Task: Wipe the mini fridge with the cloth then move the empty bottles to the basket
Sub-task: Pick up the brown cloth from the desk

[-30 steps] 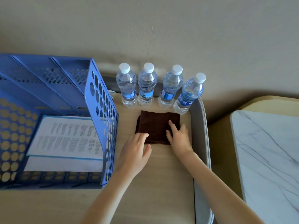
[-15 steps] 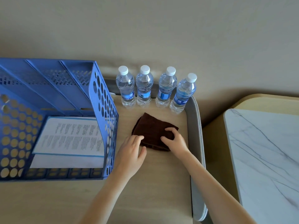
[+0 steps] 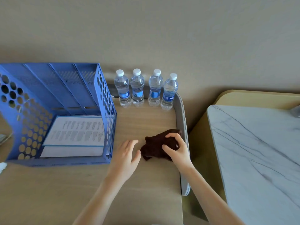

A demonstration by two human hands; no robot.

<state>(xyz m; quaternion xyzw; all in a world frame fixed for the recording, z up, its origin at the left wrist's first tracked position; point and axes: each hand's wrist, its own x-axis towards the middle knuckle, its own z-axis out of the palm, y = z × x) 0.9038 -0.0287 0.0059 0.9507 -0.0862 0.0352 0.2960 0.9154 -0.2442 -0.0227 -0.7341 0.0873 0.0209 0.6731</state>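
Observation:
A dark brown cloth (image 3: 154, 147) lies bunched on the wood-grain top of the mini fridge (image 3: 146, 120), close to its grey right edge. My right hand (image 3: 177, 149) grips the cloth with curled fingers. My left hand (image 3: 127, 155) rests flat on the top just left of the cloth, fingers straight. Several clear water bottles (image 3: 138, 88) with white caps and blue labels stand in a row at the back edge by the wall. A blue perforated basket (image 3: 103, 101) with dividers stands on the left.
A printed sheet (image 3: 76, 132) lies inside the blue basket. To the right, across a gap, stands a table with a white marble top (image 3: 259, 159) on a tan base. A beige wall rises right behind the bottles.
The cloth lay flat and folded near the bottles; my right hand has bunched it and pulled it toward me and rightward to the fridge's edge. My left hand has come off the cloth.

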